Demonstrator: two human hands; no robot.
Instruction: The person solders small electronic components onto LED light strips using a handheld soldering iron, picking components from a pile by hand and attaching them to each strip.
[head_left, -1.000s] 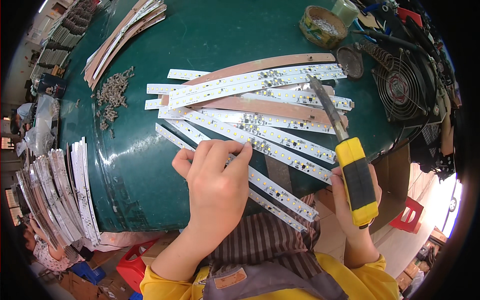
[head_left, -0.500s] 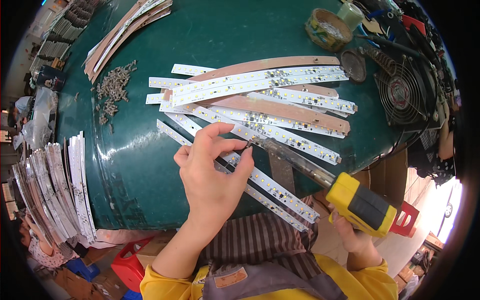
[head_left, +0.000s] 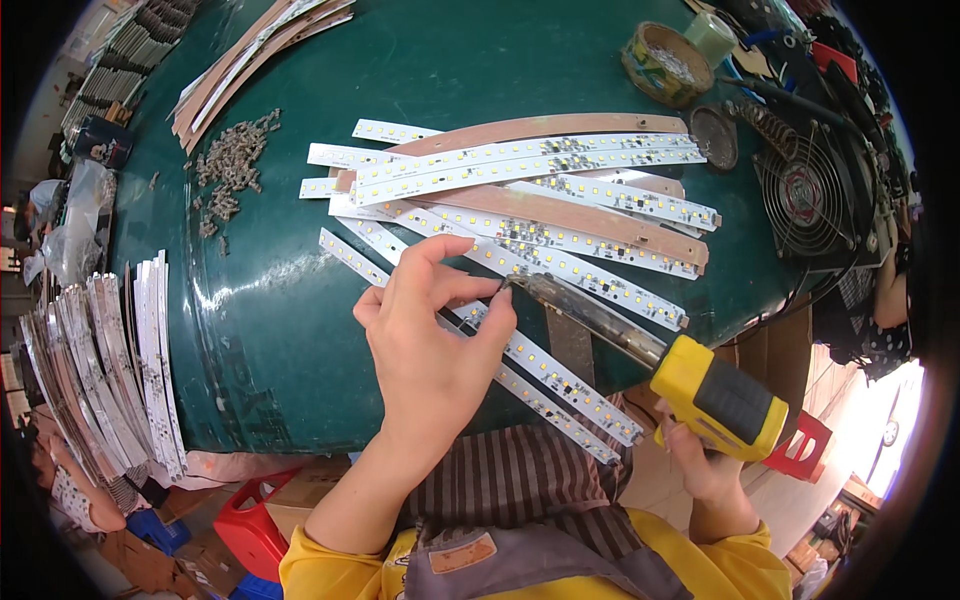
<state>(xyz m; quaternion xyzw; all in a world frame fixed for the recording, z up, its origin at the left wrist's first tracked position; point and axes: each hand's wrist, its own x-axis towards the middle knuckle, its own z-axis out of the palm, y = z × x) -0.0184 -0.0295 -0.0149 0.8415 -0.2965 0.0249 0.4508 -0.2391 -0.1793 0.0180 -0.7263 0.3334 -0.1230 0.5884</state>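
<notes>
Right now my left hand point(head_left: 425, 340) pinches a small dark piece point(head_left: 505, 284) between thumb and forefinger, while my right hand point(head_left: 700, 462) grips the yellow-and-black soldering gun point(head_left: 725, 395), its tip just beside that piece, above white LED strips point(head_left: 562, 377) fanned across the green counter point(head_left: 290, 360), right of heaped small parts point(head_left: 232, 165)

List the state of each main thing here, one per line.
Left hand, pinched on a dark bit
Soldering gun, tip close to the dark bit
Right hand, closed on the soldering gun
Strips, overlapping, some backs up
Small parts, loosely heaped
Tub, open, pale bits inside
Fan, cannot tell whether running
</notes>
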